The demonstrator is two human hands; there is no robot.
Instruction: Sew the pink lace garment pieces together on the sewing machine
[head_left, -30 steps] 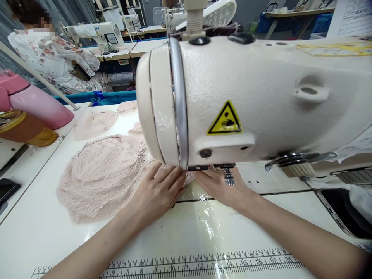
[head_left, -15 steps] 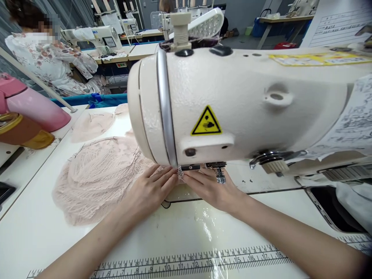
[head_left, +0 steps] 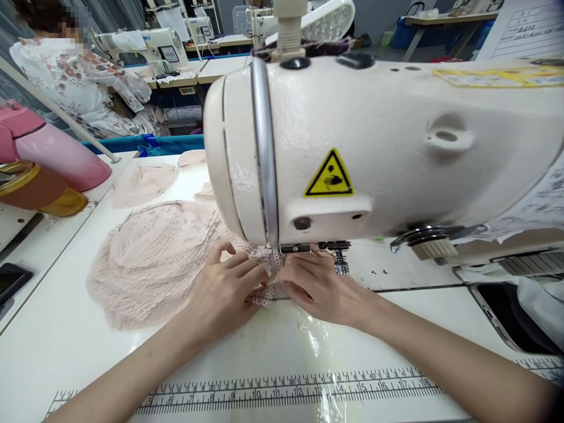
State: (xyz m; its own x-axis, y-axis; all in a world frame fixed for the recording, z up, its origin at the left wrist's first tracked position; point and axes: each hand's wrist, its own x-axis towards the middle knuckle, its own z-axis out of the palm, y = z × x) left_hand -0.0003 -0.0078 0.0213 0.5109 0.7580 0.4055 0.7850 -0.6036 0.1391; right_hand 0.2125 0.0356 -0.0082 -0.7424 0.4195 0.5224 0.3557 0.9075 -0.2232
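Note:
A pale pink lace fabric (head_left: 263, 297) lies between my hands, under the front end of a cream sewing machine (head_left: 352, 129). My left hand (head_left: 227, 291) has its fingers curled and pinches the lace from the left. On the other side, my right hand (head_left: 321, 288) is closed on the same lace, its fingertips partly behind the machine's lower parts. The machine head hides the needle area. To the left of my left hand spreads a heap of pink lace pieces (head_left: 150, 264), whose right side runs up to my fingers.
A pink bottle (head_left: 61, 153) and a brown-yellow cup (head_left: 42, 191) stand at the left. A phone (head_left: 506, 317) lies at the right beside grey-white cloth (head_left: 544, 305). A printed ruler (head_left: 255, 393) runs along the front. Beyond, a person in a floral top (head_left: 74, 82) sits by another sewing machine (head_left: 145, 47).
My fingers have gone from lying fairly flat to curled. The lace edge now shows nearer to me between my hands. The whole view has shifted slightly.

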